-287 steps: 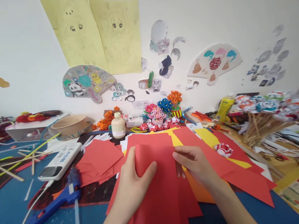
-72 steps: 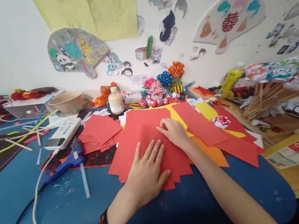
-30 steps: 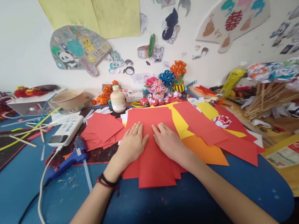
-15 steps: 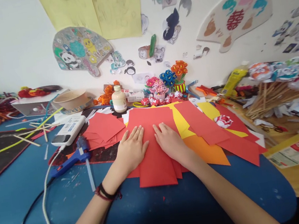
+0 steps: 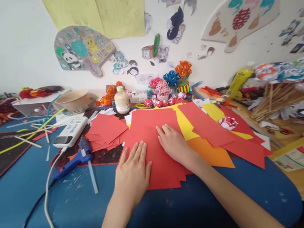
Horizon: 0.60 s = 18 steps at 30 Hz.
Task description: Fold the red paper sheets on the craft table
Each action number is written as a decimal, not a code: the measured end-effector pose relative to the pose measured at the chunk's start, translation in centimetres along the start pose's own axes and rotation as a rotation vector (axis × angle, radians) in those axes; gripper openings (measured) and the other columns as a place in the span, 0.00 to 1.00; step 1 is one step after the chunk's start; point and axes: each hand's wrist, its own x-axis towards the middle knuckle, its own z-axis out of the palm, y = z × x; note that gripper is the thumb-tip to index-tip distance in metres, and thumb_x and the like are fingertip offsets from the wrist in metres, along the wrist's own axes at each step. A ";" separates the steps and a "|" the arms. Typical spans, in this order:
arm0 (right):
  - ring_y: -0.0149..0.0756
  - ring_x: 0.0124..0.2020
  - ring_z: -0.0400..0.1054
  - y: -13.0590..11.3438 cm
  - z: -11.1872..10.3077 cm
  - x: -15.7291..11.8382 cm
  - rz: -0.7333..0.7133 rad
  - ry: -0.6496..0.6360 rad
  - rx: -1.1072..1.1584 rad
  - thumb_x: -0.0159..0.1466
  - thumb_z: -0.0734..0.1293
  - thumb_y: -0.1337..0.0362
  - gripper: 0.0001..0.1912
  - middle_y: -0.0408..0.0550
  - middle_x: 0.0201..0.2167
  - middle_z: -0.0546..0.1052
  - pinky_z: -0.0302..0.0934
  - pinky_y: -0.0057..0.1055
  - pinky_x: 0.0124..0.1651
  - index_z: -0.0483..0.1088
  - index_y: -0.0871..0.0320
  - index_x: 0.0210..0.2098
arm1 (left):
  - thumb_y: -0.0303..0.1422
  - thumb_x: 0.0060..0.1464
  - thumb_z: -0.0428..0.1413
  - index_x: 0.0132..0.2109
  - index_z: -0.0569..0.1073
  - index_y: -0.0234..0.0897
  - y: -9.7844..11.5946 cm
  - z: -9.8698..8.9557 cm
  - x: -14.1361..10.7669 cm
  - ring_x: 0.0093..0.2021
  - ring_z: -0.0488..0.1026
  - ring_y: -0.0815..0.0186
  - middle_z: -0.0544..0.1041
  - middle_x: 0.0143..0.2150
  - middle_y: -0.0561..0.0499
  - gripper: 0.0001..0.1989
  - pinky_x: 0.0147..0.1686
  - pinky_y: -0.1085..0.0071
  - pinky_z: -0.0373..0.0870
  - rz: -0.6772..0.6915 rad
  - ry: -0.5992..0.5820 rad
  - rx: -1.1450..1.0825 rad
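Note:
In front of me lies a red sheet of paper (image 5: 159, 162), on top of other red sheets at the table's near side. My left hand (image 5: 133, 170) rests flat on its left part, fingers stretched out and pointing away from me. Flat on the right part of the red paper is my right hand (image 5: 173, 143), its fingertips near the middle and some of its fingers partly bent. Neither hand grasps anything. A pile of smaller red paper pieces (image 5: 107, 128) sits left of the sheets. To the right, red strips (image 5: 202, 123) overlap yellow and orange paper (image 5: 209, 153).
A blue glue gun (image 5: 75, 161) and a white power bank (image 5: 71, 130) with a cable lie left. Behind the paper stand a glue bottle (image 5: 122, 101) and small craft flowers (image 5: 173, 78). A large yellow bottle (image 5: 303, 152) and bundled sticks (image 5: 275, 99) are at right.
My left hand has slid toward me and slightly left down the red paper, away from the right hand. My right hand has stayed nearly in place.

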 end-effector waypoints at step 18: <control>0.50 0.56 0.64 0.1 0.3 -0.1 -0.002 0.036 0.015 0.71 0.52 0.66 0.23 0.63 0.50 0.72 0.60 0.42 0.57 0.61 0.68 0.61 | 0.33 0.57 0.50 0.63 0.63 0.30 2.5 -1.2 -9.7 0.59 0.67 0.60 0.67 0.63 0.44 0.28 0.67 0.63 0.42 0.184 0.204 0.122</control>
